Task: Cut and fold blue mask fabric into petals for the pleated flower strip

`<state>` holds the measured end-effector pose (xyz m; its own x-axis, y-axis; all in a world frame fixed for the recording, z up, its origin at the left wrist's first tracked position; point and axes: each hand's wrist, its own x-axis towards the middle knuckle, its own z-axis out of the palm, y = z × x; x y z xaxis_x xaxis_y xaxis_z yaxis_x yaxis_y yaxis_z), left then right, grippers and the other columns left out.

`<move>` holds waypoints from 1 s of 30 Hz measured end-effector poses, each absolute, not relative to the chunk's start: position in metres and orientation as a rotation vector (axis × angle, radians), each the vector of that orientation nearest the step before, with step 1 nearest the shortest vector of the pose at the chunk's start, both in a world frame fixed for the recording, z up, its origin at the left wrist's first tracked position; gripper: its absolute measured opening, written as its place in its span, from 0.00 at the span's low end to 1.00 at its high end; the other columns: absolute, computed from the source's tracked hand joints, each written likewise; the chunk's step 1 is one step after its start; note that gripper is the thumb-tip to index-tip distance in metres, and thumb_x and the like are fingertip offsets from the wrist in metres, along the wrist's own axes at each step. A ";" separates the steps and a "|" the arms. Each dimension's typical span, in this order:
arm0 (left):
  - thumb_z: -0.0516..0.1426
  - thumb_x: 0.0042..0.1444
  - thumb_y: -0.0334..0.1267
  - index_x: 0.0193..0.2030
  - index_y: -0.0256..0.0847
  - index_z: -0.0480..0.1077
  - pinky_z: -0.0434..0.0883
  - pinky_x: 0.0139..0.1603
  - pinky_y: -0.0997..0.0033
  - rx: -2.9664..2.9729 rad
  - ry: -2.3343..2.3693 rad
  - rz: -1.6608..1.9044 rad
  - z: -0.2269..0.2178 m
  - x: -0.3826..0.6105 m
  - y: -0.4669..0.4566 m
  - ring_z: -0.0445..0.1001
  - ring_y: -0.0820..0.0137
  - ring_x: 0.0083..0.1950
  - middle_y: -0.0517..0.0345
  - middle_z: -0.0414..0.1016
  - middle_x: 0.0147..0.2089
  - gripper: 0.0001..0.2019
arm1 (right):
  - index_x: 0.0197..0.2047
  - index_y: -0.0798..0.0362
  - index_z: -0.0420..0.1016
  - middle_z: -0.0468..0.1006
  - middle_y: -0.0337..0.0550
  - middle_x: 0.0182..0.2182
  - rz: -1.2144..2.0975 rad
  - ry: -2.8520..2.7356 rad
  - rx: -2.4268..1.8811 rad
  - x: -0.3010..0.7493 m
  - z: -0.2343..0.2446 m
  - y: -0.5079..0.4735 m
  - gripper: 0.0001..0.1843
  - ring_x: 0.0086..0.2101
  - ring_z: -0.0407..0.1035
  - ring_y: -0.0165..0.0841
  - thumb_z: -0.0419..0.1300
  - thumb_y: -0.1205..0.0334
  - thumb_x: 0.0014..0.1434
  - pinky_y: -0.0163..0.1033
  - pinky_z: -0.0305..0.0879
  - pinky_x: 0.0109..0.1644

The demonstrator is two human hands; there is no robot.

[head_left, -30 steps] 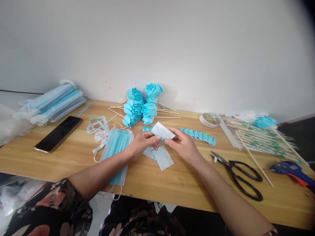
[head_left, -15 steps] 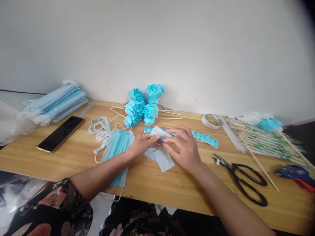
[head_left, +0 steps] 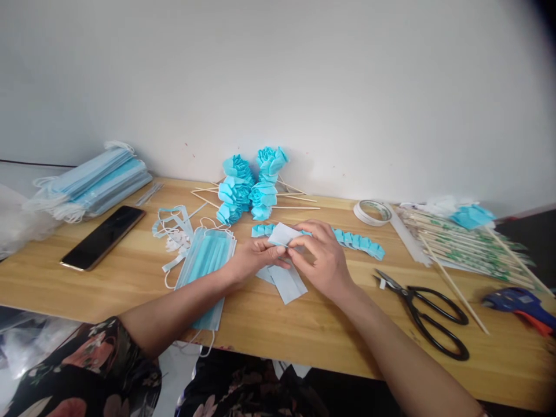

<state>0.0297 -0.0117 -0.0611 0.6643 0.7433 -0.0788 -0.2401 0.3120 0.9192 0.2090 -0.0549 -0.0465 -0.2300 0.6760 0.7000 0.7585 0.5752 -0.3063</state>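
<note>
Both my hands meet over the middle of the wooden table (head_left: 304, 324) and pinch one small pale-blue piece of mask fabric (head_left: 282, 234). My left hand (head_left: 254, 258) grips its near-left edge with thumb and fingers closed. My right hand (head_left: 324, 255) curls over its right side, fingers bent onto the fabric. More cut pale-blue pieces (head_left: 284, 281) lie flat just under the hands. A whole blue face mask (head_left: 206, 260) lies to the left of my left wrist. A folded blue pleated strip (head_left: 358, 242) stretches to the right behind my right hand.
Blue fabric flowers on wooden sticks (head_left: 249, 185) lean at the wall. A stack of masks (head_left: 95, 179) and a black phone (head_left: 103, 236) lie at the left. Tape roll (head_left: 370, 211), bundled sticks (head_left: 464, 246), black scissors (head_left: 428, 313) and a blue glue gun (head_left: 519, 302) are at the right.
The fabric piece was held flat and raised a second ago; my right hand has since turned over it and both hands have dropped closer to the table, fingers pressing it.
</note>
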 end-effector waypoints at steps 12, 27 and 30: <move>0.67 0.48 0.47 0.35 0.36 0.80 0.75 0.45 0.63 1.162 0.593 0.690 -0.062 0.029 -0.011 0.77 0.68 0.36 0.52 0.81 0.38 0.15 | 0.33 0.49 0.72 0.76 0.44 0.32 -0.060 -1.955 -1.153 0.208 -0.047 -0.054 0.06 0.40 0.70 0.40 0.58 0.68 0.62 0.48 0.69 0.45; 0.66 0.49 0.47 0.35 0.35 0.80 0.75 0.42 0.64 1.065 0.586 0.714 -0.062 0.031 -0.013 0.78 0.67 0.36 0.50 0.82 0.37 0.15 | 0.33 0.50 0.73 0.77 0.45 0.31 -0.061 -1.949 -1.107 0.208 -0.047 -0.053 0.07 0.38 0.71 0.40 0.58 0.69 0.62 0.47 0.69 0.43; 0.65 0.51 0.46 0.35 0.32 0.80 0.75 0.43 0.64 1.033 0.591 0.723 -0.062 0.030 -0.010 0.79 0.65 0.38 0.46 0.82 0.36 0.16 | 0.40 0.49 0.74 0.79 0.46 0.37 -0.048 -1.914 -1.099 0.211 -0.042 -0.054 0.05 0.41 0.72 0.41 0.58 0.68 0.62 0.49 0.69 0.46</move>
<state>0.0301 -0.0099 -0.0621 0.6301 0.7699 -0.1014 -0.2517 0.3261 0.9112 0.2114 -0.0537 -0.0424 -0.1995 0.6709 0.7142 0.7060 0.6038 -0.3700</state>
